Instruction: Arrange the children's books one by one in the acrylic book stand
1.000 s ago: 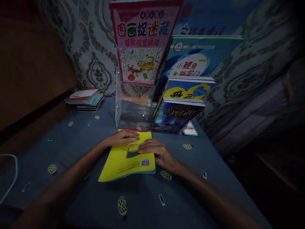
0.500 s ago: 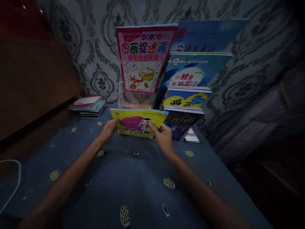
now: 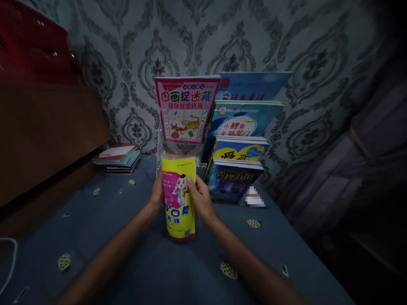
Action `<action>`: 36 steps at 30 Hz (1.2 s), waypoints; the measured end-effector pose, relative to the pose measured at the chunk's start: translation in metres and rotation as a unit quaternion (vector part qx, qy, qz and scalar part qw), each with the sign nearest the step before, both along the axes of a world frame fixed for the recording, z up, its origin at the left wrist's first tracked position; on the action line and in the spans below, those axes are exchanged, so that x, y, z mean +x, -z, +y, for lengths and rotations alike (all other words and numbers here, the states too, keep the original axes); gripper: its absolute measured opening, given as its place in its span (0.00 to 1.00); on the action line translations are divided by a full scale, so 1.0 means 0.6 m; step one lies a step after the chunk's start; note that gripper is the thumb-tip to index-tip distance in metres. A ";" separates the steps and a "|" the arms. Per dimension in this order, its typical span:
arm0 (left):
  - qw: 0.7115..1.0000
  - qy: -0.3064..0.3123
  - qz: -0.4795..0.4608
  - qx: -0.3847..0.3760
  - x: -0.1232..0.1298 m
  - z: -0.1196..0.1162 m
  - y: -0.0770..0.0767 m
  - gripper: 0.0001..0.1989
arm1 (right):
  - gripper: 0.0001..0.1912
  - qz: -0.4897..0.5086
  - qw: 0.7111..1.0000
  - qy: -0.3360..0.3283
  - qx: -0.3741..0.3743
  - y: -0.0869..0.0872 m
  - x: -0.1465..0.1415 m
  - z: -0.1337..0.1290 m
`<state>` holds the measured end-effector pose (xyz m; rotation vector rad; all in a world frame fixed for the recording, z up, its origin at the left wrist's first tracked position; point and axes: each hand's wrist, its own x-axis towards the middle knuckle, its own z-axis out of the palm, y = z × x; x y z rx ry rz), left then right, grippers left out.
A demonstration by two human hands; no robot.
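A thin yellow book [image 3: 178, 199] with a pink patch and a cartoon figure on its cover is held upright, curved into a bend. My left hand [image 3: 156, 192] grips its left side, the fingers partly hidden behind it. My right hand [image 3: 202, 199] pinches the right edge, thumb on the cover and fingers behind. Just beyond stands a clear rack [image 3: 160, 142] with a pink book [image 3: 187, 110] in its upper part. Beside it on the right, a dark blue book [image 3: 233, 180], a blue and yellow book [image 3: 240, 149], a teal book [image 3: 248, 116] and a blue book [image 3: 254, 84] rise in tiers.
A stack of books [image 3: 117, 159] lies at the back left, near a brown wooden cabinet [image 3: 47, 131] with a red container [image 3: 34, 46] on top. Patterned wallpaper [image 3: 159, 55] closes off the back. A tied curtain [image 3: 343, 169] hangs at right. Dark patterned cloth [image 3: 143, 271] covers the surface.
The yellow book was spread wide and flatter; now it is bent into a curve and nearer me, with my hands closer together. The view has tilted up.
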<state>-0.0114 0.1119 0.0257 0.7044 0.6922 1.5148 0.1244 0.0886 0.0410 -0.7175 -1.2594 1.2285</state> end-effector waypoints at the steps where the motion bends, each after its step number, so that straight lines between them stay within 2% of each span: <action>1: 1.000 -0.010 0.004 0.014 -0.005 0.001 0.004 0.21 | 0.25 -0.008 1.000 -0.004 -0.007 0.000 0.005 0.003; 4: 0.998 -0.008 0.024 0.052 -0.024 0.007 0.008 0.24 | 0.27 -0.062 0.998 -0.025 0.004 -0.013 0.029 0.015; 8: 0.986 0.106 0.092 0.087 -0.064 0.014 0.002 0.27 | 0.28 -0.184 0.977 -0.094 0.050 -0.041 0.070 0.027; 10: 0.965 0.182 0.161 0.101 -0.092 0.015 -0.002 0.29 | 0.29 -0.241 0.962 -0.114 0.059 -0.054 0.089 0.027; 13: 0.917 0.264 0.274 0.119 -0.133 0.016 -0.010 0.30 | 0.30 -0.310 0.943 -0.106 0.056 -0.070 0.106 0.021; 16: 0.883 0.303 0.335 0.125 -0.158 0.016 -0.020 0.27 | 0.30 -0.311 0.943 -0.114 0.029 -0.080 0.112 0.015; 20: 0.866 0.346 0.342 0.120 -0.161 0.012 -0.033 0.22 | 0.28 -0.261 0.956 -0.135 0.019 -0.087 0.113 0.011; 22: 0.866 0.361 0.327 0.116 -0.157 0.010 -0.035 0.23 | 0.27 -0.252 0.956 -0.149 0.026 -0.090 0.114 0.008; 28: 0.881 0.343 0.303 0.119 -0.147 0.001 -0.039 0.20 | 0.22 -0.217 0.963 -0.160 0.032 -0.094 0.123 0.000; 36: 0.867 0.359 0.319 0.130 -0.130 -0.008 -0.049 0.21 | 0.29 -0.199 0.969 -0.136 0.045 -0.070 0.132 0.016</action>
